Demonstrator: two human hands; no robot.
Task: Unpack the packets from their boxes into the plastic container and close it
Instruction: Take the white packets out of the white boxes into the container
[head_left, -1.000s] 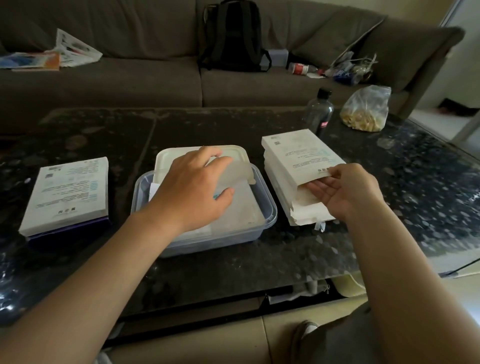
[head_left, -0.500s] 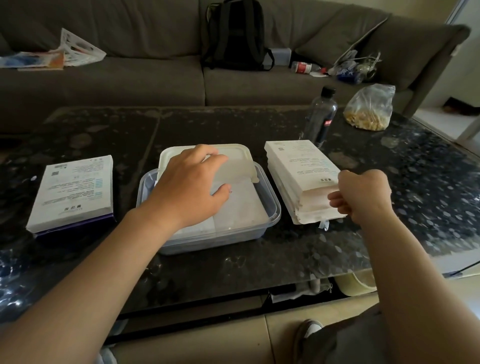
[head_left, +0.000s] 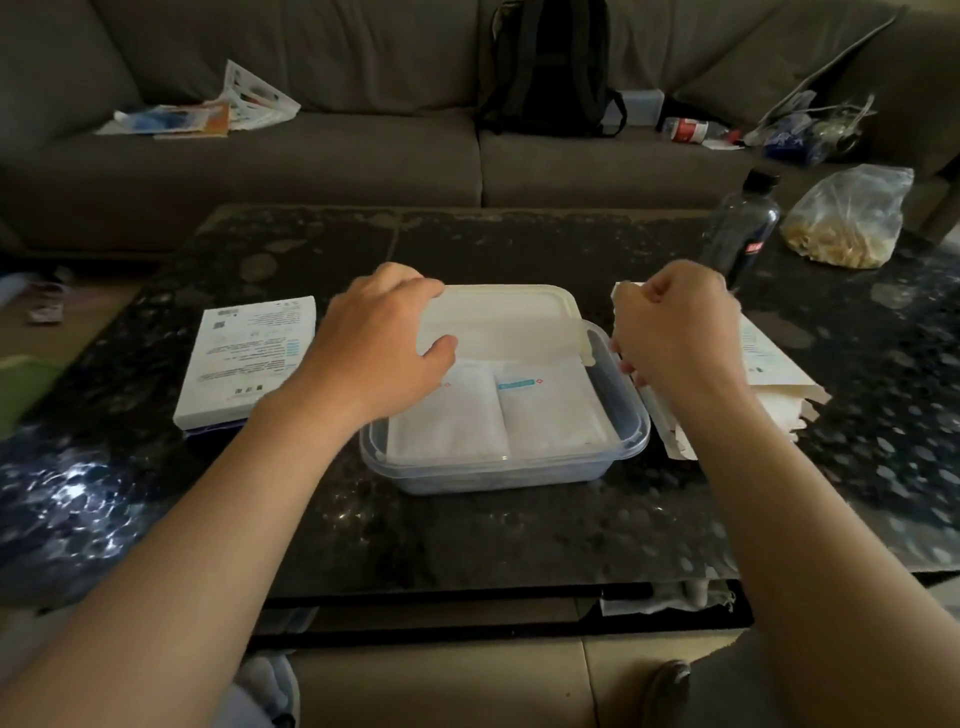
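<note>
A clear plastic container (head_left: 511, 470) stands mid-table with two white packets (head_left: 451, 415) lying side by side in it. Its whitish lid (head_left: 506, 319) lies tilted over the far half. My left hand (head_left: 379, 343) grips the lid's left end, thumb on the near edge. Right of the container is a stack of opened white boxes (head_left: 774, 364) with torn near ends. My right hand (head_left: 675, 327) is curled over the stack's left edge and grips the top box; its fingertips are mostly hidden. A closed white box (head_left: 249, 353) lies to the left.
A dark water bottle (head_left: 743, 228) and a clear bag of food (head_left: 847, 218) stand at the table's far right. The dark glass table (head_left: 467, 530) has a grey sofa behind it with a black backpack (head_left: 550, 67) and papers (head_left: 208, 111).
My left hand moved from flat on the packets to the lid's left end. My right hand left the box's open near end, curled and rose to the stack's left edge. The camera came closer.
</note>
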